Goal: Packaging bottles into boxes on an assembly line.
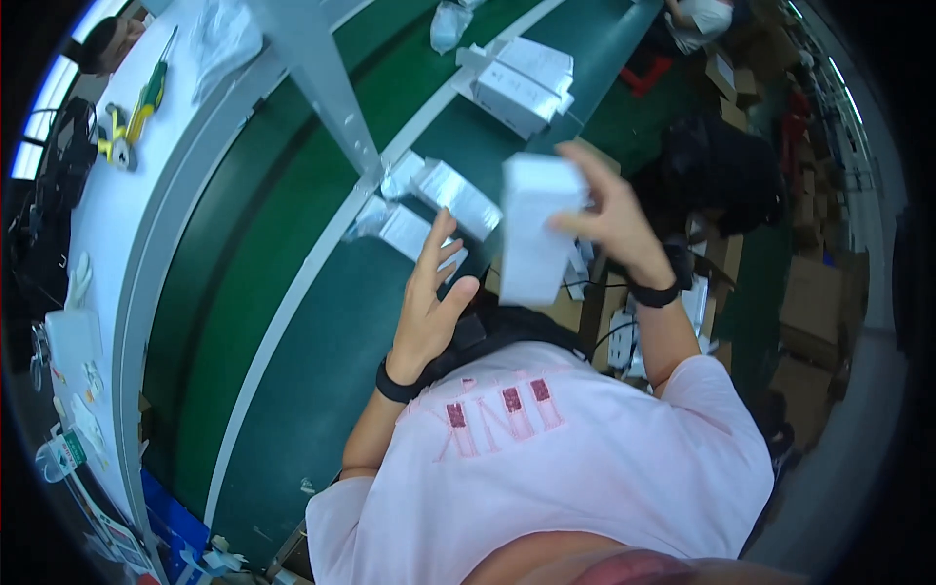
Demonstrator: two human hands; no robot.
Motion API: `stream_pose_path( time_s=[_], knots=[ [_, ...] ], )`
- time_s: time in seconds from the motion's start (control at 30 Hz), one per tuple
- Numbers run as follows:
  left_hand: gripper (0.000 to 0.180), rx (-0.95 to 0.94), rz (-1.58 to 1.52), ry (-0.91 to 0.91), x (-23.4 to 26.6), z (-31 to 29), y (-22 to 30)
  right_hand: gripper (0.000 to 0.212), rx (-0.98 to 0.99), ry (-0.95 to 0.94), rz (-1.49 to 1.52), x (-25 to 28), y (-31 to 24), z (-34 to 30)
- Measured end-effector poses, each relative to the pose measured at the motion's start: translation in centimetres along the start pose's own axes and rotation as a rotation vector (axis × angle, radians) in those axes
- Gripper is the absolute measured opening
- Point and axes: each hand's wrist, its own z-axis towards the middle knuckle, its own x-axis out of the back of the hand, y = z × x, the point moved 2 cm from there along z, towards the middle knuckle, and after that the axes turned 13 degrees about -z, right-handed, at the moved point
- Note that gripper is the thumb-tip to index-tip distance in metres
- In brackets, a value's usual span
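My right hand (614,214) grips a white box (536,234), thumb on its face and fingers over its upper edge. The box is slightly blurred and held upright in front of me. My left hand (429,307) is to the left of it, apart from it, with fingers spread and nothing in them. Just beyond my left hand, two white boxes in shiny clear wrap, a nearer one (405,231) and a farther one (460,198), lie on the green work surface (331,341).
A stack of white boxes (519,88) stands farther along the green surface. A grey metal post (327,88) rises at its middle. On the left, a white shelf (156,205) carries a screwdriver (151,97) and a yellow tape dispenser (117,141). Cardboard boxes (814,302) are piled at right.
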Motion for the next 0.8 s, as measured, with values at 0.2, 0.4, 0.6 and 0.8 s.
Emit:
stream_pose_path(
  time_s=[0.2, 0.4, 0.6, 0.8],
  knots=[
    [0.055, 0.204, 0.360, 0.090, -0.6, 1.7, -2.2, 0.073, 0.011, 0.919, -0.574, 17.7, 10.9, 16.4],
    [0.047, 0.440, 0.373, 0.325, 0.0, 0.0, -4.8, 0.088, -0.098, 0.824, -0.513, 24.5, 31.2, 34.3],
    [0.042, 0.512, 0.277, 0.559, -1.3, -0.6, -5.8, 0.098, -0.074, 0.973, -1.290, 16.0, 19.7, 40.4],
    [0.040, 0.438, 0.229, 0.613, -1.8, 1.2, -5.5, 0.090, -0.116, 0.052, -1.045, -5.1, 13.2, 52.8]
  ],
)
